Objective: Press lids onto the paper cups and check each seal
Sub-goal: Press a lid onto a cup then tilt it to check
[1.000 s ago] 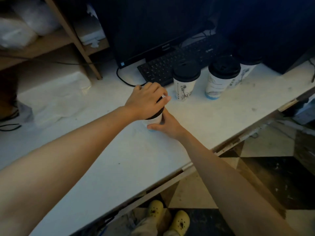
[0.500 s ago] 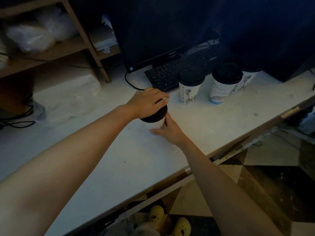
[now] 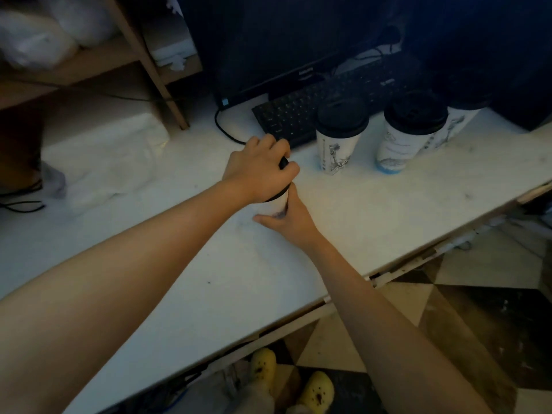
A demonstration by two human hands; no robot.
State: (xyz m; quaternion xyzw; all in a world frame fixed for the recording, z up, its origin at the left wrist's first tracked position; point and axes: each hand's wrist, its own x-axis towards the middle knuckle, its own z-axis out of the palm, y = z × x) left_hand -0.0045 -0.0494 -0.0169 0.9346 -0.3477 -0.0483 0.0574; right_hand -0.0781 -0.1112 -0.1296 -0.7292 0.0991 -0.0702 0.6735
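A white paper cup (image 3: 273,207) stands on the white table (image 3: 358,210), mostly hidden by my hands. My left hand (image 3: 260,168) lies on top of it with fingers curled over the black lid (image 3: 283,162), of which only slivers of the rim show. My right hand (image 3: 286,218) grips the cup's lower wall from the right, thumb up along its side. Behind to the right stand three more white cups with black lids: one (image 3: 340,135), a second (image 3: 409,132), and a third (image 3: 460,121) partly hidden behind the second.
A black keyboard (image 3: 298,115) and a dark monitor (image 3: 283,49) sit behind the cups, with a cable (image 3: 227,132) on the table. Wooden shelves (image 3: 98,61) with white bags stand at the left. The table's front edge (image 3: 373,276) runs diagonally; tiled floor and yellow shoes (image 3: 316,389) lie below.
My left hand has curled further over the lid, covering more of it. The right hand stays on the cup's side. The camera view has shifted slightly.
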